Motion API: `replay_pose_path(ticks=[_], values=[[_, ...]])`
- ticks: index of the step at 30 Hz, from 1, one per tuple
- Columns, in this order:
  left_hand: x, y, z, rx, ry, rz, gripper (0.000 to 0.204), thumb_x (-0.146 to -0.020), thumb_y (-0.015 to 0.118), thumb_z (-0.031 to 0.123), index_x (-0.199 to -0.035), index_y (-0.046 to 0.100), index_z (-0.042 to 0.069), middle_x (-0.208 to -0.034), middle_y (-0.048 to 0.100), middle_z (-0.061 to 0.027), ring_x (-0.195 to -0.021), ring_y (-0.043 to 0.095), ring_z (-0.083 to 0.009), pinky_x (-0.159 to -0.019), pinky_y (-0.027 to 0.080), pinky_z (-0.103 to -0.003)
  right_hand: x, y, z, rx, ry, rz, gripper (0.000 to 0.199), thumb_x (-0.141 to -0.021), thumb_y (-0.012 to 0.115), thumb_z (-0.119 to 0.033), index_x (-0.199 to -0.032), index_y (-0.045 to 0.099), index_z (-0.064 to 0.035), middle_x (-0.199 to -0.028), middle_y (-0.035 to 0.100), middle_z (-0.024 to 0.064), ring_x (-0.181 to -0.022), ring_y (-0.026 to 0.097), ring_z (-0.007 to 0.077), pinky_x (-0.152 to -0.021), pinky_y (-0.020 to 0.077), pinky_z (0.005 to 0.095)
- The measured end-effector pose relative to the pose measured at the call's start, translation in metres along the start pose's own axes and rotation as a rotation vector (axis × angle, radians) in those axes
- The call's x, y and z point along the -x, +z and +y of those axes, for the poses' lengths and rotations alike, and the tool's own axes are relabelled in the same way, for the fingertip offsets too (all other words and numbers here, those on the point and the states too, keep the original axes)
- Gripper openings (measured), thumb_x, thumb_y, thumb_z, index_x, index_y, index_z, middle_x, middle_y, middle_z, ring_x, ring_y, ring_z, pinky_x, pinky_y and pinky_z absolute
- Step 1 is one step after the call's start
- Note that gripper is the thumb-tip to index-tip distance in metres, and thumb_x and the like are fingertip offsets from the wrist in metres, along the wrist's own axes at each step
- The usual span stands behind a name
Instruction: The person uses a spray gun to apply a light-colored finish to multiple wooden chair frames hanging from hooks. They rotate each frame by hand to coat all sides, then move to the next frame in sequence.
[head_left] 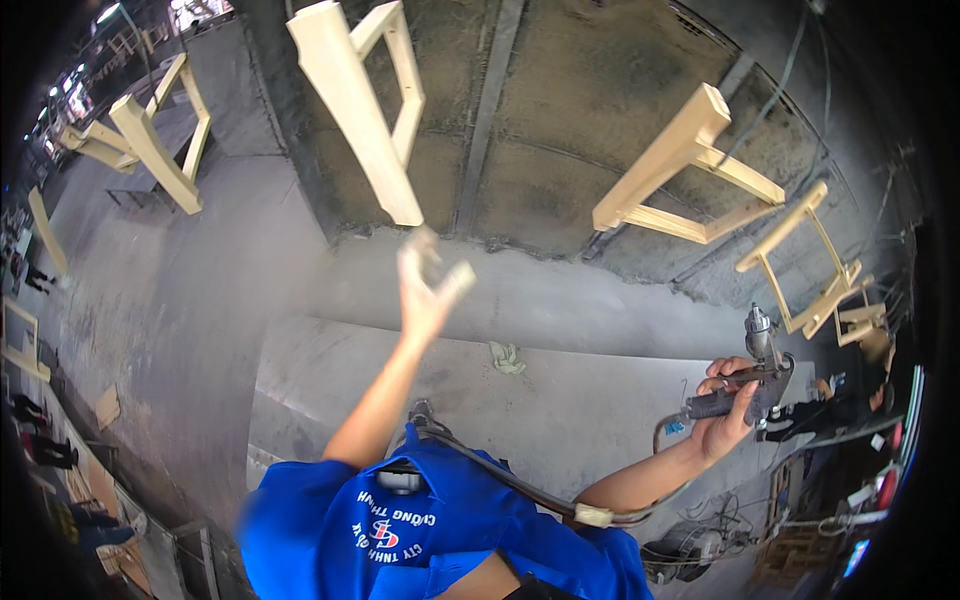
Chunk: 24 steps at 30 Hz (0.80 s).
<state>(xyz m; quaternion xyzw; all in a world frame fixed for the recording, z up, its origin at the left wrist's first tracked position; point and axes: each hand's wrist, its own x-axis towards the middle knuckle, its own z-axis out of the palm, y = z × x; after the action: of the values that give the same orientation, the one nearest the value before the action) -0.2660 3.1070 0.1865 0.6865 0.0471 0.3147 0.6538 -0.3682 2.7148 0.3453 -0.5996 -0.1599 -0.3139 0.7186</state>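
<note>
Here right hand (pixel 728 415) grips spray gun (pixel 752 378).

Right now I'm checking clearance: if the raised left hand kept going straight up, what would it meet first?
Probably the lower end of the pale wooden chair frame hanging just above the left hand; the gap looks small, though depth is unclear.

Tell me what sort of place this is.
Probably a furniture factory's spray-finishing booth: bare wooden chair frames hang in a row, the right hand grips a spray gun with hose, and the walls look overspray-coated.
</note>
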Motion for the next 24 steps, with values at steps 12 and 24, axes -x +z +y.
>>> replay_pose_path(ticks=[12, 24], values=[[-0.163, 0.020, -0.010, -0.294, 0.110, 0.691, 0.075, -0.073, 0.083, 0.022, -0.138, 0.047, 0.006, -0.117, 0.069, -0.0250, -0.109, 0.067, -0.0463, -0.094, 0.052, -0.053, 0.043, -0.011, 0.026, 0.396, 0.079, 0.031, 0.048, -0.113, 0.050, -0.043, -0.112, 0.061, 0.0037, -0.103, 0.068, 0.0139, -0.089, 0.064, 0.0213, -0.058, 0.0462, 0.0289], [-0.050, -0.057, 0.019, -0.187, 0.005, 0.333, 0.077, -0.073, 0.087, 0.032, -0.137, 0.055, 0.004, -0.112, 0.073, -0.0163, -0.106, 0.071, -0.0256, -0.096, 0.055, -0.041, 0.054, -0.072, 0.071, 0.278, 0.281, -0.109, 0.051, -0.113, 0.049, -0.042, -0.119, 0.061, 0.0072, -0.099, 0.068, 0.0151, -0.085, 0.065, 0.0210, -0.052, 0.0466, 0.0276]])
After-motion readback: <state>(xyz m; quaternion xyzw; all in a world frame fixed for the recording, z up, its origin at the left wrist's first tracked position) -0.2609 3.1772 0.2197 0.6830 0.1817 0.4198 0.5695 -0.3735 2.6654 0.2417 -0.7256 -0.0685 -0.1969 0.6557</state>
